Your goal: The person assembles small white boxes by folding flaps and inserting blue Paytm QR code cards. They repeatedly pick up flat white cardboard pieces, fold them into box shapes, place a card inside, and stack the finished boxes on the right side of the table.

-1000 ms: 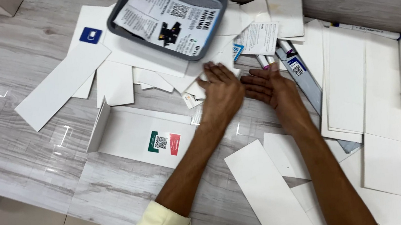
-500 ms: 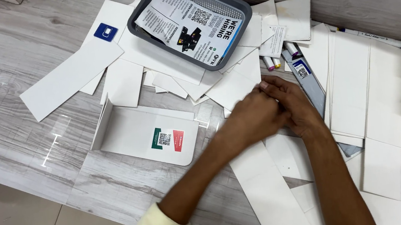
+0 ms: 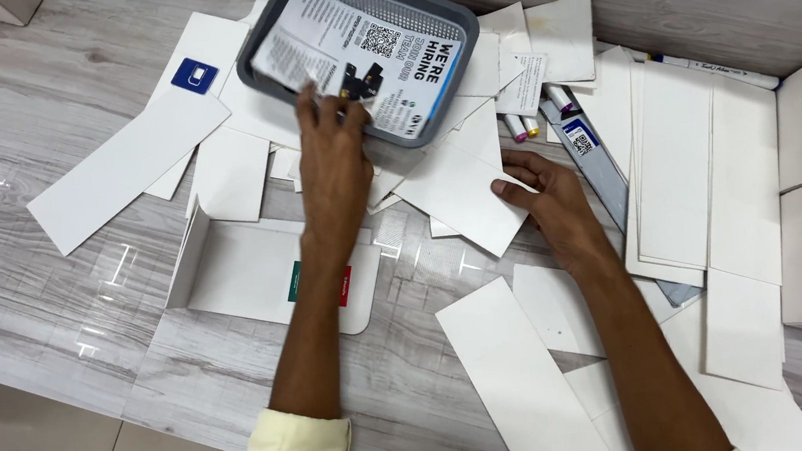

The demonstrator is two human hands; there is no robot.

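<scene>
Cards (image 3: 462,188) around hands, tray (image 3: 458,22) ahead

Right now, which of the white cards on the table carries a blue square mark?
The long card at the upper left, just left of the grey tray. It has a blue square near its top end; the other loose cards around it show plain white faces.

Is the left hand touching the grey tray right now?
Touching. In the head view, the left hand reaches over the near rim of the grey tray, its fingertips resting on the printed leaflet inside.
</scene>
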